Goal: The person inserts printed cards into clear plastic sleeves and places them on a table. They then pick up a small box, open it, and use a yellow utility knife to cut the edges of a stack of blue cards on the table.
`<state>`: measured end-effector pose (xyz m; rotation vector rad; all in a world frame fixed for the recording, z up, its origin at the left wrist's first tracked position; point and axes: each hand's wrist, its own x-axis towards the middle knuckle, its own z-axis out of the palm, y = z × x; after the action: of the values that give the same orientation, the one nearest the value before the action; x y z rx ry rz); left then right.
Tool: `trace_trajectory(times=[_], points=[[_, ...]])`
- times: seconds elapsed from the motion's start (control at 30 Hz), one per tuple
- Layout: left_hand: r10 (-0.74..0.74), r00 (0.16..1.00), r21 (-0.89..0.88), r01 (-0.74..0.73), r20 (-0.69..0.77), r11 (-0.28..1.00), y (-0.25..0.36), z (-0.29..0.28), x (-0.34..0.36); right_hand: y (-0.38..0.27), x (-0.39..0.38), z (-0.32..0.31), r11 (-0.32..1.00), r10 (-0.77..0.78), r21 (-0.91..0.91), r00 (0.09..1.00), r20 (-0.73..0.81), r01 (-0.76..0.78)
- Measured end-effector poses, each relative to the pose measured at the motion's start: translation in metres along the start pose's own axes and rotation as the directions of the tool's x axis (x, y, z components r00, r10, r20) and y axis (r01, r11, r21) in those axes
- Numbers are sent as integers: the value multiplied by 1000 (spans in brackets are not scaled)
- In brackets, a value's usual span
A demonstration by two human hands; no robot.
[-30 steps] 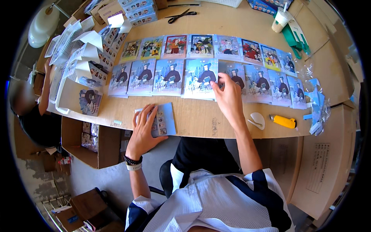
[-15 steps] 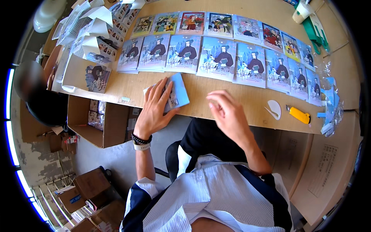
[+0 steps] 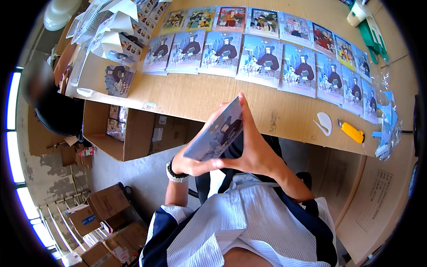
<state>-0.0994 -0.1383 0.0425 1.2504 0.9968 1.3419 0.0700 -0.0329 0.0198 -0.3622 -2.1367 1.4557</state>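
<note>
Flat blue illustrated card pack [image 3: 216,133] now lifted off wooden bench [image 3: 187,95], held between left hand [image 3: 189,163] and right hand [image 3: 251,149], both grips closed on it.

Two rows of picture cards [image 3: 267,58] lie side by side across the far part of the tabletop [image 3: 200,95], the back row just behind the front one. At the left end of the rows sits a heap of folded card boxes [image 3: 111,26], with a single card [image 3: 118,80] lying in front of it. Near the right edge of the tabletop, in front of the rows, a small tape dispenser [image 3: 324,122] lies just left of a utility knife [image 3: 352,131]. Under the tabletop's left part stands an open cardboard box [image 3: 118,133]. In front of the tabletop edge, above the lap, the left hand [image 3: 191,162] and right hand [image 3: 253,147] hold a stack of cards [image 3: 215,133] between them.
</note>
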Motion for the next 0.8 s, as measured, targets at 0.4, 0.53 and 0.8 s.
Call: trace_trajectory(times=[0.4,0.53,0.8], points=[[234,962,406,-272,142,872,-1,14,27,10,-12,-2,989,-135,-68,991,7,135],[275,955,384,-298,115,874,2,17,31,5,-10,-1,979,-178,-111,983,-53,171],[274,955,387,-296,111,873,-2,19,36,4,-16,-4,983,-122,-148,989,-87,108]])
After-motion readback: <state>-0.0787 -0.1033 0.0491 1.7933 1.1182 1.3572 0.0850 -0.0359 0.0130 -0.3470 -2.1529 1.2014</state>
